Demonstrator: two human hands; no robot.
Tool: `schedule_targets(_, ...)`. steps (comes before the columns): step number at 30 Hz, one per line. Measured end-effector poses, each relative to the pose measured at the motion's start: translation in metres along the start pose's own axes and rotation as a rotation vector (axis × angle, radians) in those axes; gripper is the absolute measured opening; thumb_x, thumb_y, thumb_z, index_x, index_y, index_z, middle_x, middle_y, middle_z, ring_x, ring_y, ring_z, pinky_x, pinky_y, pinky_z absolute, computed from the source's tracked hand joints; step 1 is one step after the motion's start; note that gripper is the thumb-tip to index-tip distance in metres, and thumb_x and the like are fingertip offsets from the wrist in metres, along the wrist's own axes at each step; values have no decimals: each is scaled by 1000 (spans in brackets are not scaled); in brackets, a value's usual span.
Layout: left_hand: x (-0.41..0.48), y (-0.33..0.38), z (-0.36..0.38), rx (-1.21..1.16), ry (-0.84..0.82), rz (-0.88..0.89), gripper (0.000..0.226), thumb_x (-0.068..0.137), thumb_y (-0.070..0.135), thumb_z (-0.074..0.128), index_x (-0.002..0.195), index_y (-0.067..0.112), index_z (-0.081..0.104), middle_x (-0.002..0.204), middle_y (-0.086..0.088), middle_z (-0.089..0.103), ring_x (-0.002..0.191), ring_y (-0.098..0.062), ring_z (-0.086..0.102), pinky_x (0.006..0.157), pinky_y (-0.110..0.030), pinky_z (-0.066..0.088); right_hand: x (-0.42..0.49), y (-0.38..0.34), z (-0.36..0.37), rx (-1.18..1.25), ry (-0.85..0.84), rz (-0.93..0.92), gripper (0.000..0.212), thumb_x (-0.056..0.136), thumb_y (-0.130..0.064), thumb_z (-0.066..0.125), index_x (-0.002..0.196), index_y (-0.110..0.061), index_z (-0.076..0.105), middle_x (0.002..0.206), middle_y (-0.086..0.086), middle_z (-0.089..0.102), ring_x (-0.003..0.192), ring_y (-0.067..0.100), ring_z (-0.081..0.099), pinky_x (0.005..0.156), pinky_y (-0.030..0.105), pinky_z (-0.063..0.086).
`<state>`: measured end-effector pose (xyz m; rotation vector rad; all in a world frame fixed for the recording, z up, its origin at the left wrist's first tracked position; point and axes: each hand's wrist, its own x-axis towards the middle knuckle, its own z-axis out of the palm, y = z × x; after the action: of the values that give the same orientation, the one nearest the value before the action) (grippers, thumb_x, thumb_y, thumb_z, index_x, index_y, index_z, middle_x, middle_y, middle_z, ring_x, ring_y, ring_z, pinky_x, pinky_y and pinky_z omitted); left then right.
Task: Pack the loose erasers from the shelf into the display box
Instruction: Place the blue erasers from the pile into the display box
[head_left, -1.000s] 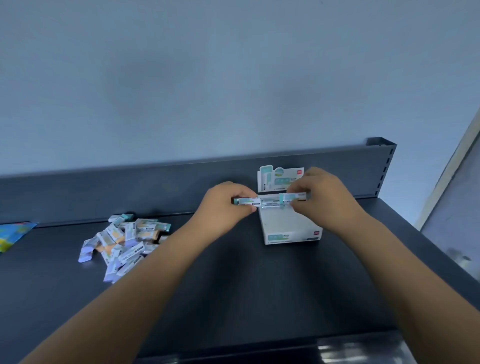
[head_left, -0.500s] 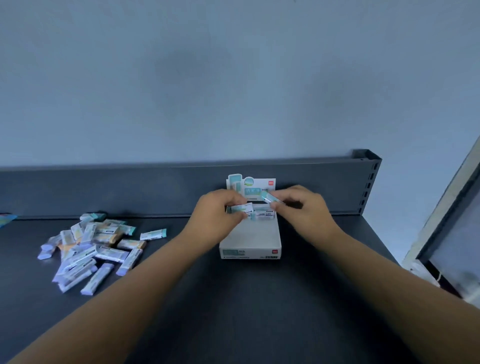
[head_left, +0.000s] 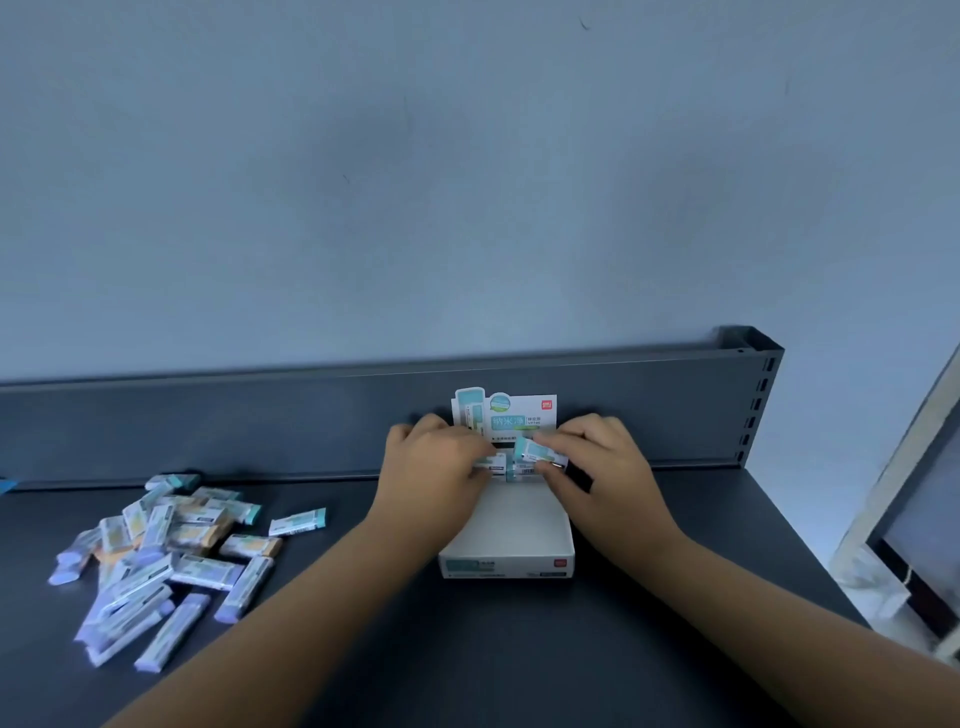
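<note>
The display box (head_left: 506, 545) stands on the dark grey shelf (head_left: 519, 649), a little right of centre, with its back close to the shelf's raised back rail (head_left: 260, 415). It is a low, white, open-topped tray. Its front wall carries a teal label on the left and a small red logo on the right. A printed header card (head_left: 524, 413) rises upright from its rear edge, white with teal artwork, Chinese characters and a red logo in the top right corner. The near part of the tray floor shows bare white.

Both hands work at the far end of the box, just below the header card. The left hand (head_left: 434, 470) has its fingers curled, and its grip is clamped on a partly hidden eraser (head_left: 493, 462), of which only a white sleeve end shows past the fingertips. The right hand (head_left: 602, 473) pinches a tilted eraser (head_left: 537, 451) between thumb and fingers. This one has a white printed sleeve and a teal end that points toward the left hand. Just beneath the two, another sleeve with a barcode (head_left: 524, 471) lies inside the box against the back.

The loose erasers (head_left: 156, 551) lie in a scattered heap on the left side of the shelf, well apart from the box. They are slim bars in white printed sleeves with teal, lilac or pale orange ends, many overlapping. One teal-ended stray eraser (head_left: 297, 521) lies alone between the heap and the left forearm.
</note>
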<state>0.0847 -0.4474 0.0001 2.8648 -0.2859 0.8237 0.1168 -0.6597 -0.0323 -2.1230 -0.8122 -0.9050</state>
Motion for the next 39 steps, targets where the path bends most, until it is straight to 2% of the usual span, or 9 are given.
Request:
schedule_targets(5, 1, 0, 14, 31, 16, 57, 15, 73, 15, 76, 84, 25, 75, 85, 9, 71, 83, -25, 60, 75, -38, 46, 1, 2, 1, -4, -22, 38, 29, 89, -20, 75, 118, -18, 75, 102, -9, 62, 96, 16, 53, 83, 30, 48)
schedule_targets(8, 3, 2, 16, 92, 46, 86, 11, 74, 12, 77, 80, 22, 76, 85, 3, 64, 78, -25, 57, 72, -38, 48, 1, 3, 1, -10, -49, 45, 28, 90, -23, 73, 118, -19, 75, 101, -9, 61, 96, 16, 52, 83, 30, 48)
schedule_targets(14, 3, 3, 20, 172, 57, 75, 19, 65, 9, 78, 77, 22, 70, 78, 3, 64, 69, -25, 58, 65, -35, 43, 0, 4, 1, 3, -46, 83, 28, 88, -19, 76, 116, -20, 76, 99, -9, 63, 95, 16, 53, 85, 30, 47)
schedule_targets(18, 4, 6, 17, 188, 31, 100, 24, 56, 1, 78, 65, 19, 64, 67, 1, 60, 58, -25, 54, 60, -31, 39, 0, 3, 0, 12, -46, 96, 29, 88, -19, 77, 116, -20, 76, 99, -10, 63, 96, 16, 53, 85, 29, 48)
schedule_targets(23, 2, 8, 16, 209, 28, 112, 21, 54, -2, 74, 59, 15, 62, 70, -3, 57, 57, -26, 51, 58, -31, 34, 0, 3, 1, -14, -22, 87, 27, 87, -20, 77, 114, -19, 77, 101, -12, 67, 95, 16, 54, 85, 27, 48)
schedule_targets(29, 6, 15, 12, 255, 12, 142, 25, 45, 0, 77, 51, 15, 59, 61, -1, 52, 53, -25, 50, 56, -29, 26, 1, 3, 2, -39, -26, 92, 22, 84, -20, 80, 107, -20, 79, 102, -12, 71, 94, 18, 56, 83, 29, 48)
schedule_targets(32, 6, 14, 12, 273, -14, 151, 25, 42, 1, 78, 51, 16, 61, 60, -1, 52, 52, -24, 51, 55, -28, 25, 4, 2, 2, -64, -68, 101, 20, 82, -21, 82, 102, -20, 79, 101, -12, 72, 91, 18, 56, 81, 31, 50)
schedule_targets(37, 8, 16, 11, 272, -28, 138, 29, 33, 0, 78, 47, 16, 59, 56, -1, 51, 46, -23, 49, 52, -26, 23, 24, -1, 3, -205, -193, -36, 19, 77, -19, 83, 94, -17, 77, 95, -4, 72, 86, 21, 56, 75, 30, 49)
schedule_targets(39, 8, 15, 11, 257, -21, 128, 31, 30, -1, 77, 45, 16, 56, 55, -1, 49, 45, -24, 48, 52, -25, 21, 34, -4, 5, -266, -253, -11, 12, 75, -19, 81, 87, -19, 76, 89, -3, 71, 83, 23, 57, 70, 31, 50)
